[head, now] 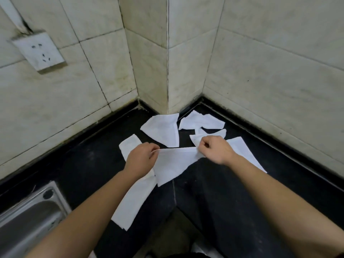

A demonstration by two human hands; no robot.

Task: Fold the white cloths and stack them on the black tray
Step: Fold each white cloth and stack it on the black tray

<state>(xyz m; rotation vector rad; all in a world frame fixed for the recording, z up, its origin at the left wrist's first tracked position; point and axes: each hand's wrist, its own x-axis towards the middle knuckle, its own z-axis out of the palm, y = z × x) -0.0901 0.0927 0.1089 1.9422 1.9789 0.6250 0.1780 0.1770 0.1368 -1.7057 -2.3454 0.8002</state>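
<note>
A white cloth is spread for folding.
Near the wall corner, its edge is pinched by left hand and right hand; next, the ends should be joined.

Tiled corner above a black countertop

Pale, marble-look tiled walls with dark grout lines meet at a projecting pillar (its edges are grimy and streaked). A white wall socket sits at the upper left, with a dark smudge above it. The black countertop has a low raised lip against the walls, and a stainless-steel sink is set into it at the lower left. The light is soft and even.
</note>
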